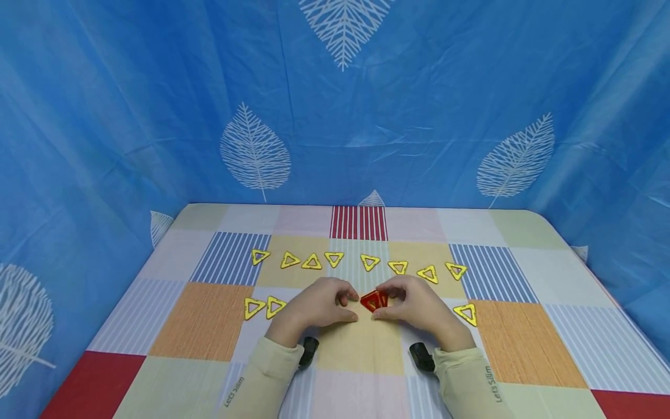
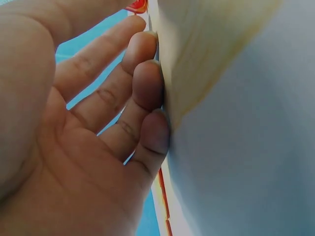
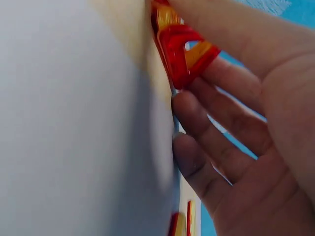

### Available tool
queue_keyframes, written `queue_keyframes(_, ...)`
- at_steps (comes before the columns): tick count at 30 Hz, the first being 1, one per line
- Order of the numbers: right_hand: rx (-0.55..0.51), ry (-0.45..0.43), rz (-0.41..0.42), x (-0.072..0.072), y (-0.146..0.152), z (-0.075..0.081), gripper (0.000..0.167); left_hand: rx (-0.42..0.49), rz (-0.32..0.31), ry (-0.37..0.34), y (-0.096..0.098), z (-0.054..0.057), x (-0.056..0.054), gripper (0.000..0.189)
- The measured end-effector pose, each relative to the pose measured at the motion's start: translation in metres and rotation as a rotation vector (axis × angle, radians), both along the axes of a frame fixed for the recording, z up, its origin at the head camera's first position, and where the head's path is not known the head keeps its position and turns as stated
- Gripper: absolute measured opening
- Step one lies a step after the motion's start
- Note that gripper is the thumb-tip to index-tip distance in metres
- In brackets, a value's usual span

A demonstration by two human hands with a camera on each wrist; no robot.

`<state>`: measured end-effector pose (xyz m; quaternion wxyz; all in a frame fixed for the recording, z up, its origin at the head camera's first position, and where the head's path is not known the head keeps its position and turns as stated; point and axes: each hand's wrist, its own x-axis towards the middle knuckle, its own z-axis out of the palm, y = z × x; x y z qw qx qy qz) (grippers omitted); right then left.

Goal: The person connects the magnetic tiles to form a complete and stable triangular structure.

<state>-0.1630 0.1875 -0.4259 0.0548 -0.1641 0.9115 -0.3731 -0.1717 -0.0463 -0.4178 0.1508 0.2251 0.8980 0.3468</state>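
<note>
Red translucent triangle tiles (image 1: pixel 369 301) stand tilted together at the middle of the table, forming a small peaked shape. My right hand (image 1: pixel 419 304) pinches this red piece at its right side between thumb and fingers. The right wrist view shows the red tile (image 3: pixel 177 56) up close beside the fingers, its lower edge at the cloth. Just left of the piece is my left hand (image 1: pixel 321 304), its fingers loosely bent and holding nothing. In the left wrist view its fingertips (image 2: pixel 147 83) rest on the cloth, while a bit of red (image 2: pixel 138 6) shows near the top.
Several yellow triangle tiles lie in a row behind the hands, among them one at the left end (image 1: pixel 254 256). Two more, including a yellow tile (image 1: pixel 246 309), lie by the left hand. Another yellow tile (image 1: pixel 474 315) lies right of the right hand. A blue curtain (image 1: pixel 366 116) hangs behind.
</note>
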Motion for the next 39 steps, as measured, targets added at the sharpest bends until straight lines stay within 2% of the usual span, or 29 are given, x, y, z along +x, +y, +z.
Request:
queue_keyframes(5,-0.004,-0.025,-0.083,-0.001,0.008,-0.002,0.053,0.006,-0.010,0.008,-0.004,-0.001,-0.001,0.027)
queue_keyframes(11,0.001,-0.044,-0.105,-0.002,0.009,-0.002,0.056,0.029,-0.021,0.003,-0.015,0.002,-0.003,0.030)
queue_keyframes(17,0.006,-0.053,-0.107,-0.002,0.005,-0.002,0.056,0.105,-0.027,0.039,-0.038,0.008,-0.005,0.034)
queue_keyframes(20,0.009,-0.051,-0.107,-0.001,0.005,-0.002,0.057,0.125,-0.009,0.043,-0.054,0.011,-0.005,0.036)
queue_keyframes(25,0.006,-0.019,-0.098,0.000,0.009,-0.002,0.056,0.090,0.064,-0.009,-0.086,0.014,-0.005,0.041)
queue_keyframes(30,-0.018,-0.011,-0.089,-0.002,0.011,-0.005,0.057,0.099,0.242,-0.147,-0.114,0.012,0.002,0.049)
queue_keyframes(32,-0.021,-0.015,-0.085,-0.002,0.011,-0.006,0.057,0.111,0.293,-0.195,-0.122,0.010,0.005,0.052)
queue_keyframes(35,-0.013,-0.015,-0.079,-0.001,0.011,-0.005,0.057,0.117,0.318,-0.216,-0.129,0.009,0.008,0.055)
queue_keyframes(39,-0.003,-0.016,-0.078,0.000,0.010,-0.004,0.057,0.150,0.364,-0.284,-0.133,0.009,0.011,0.058)
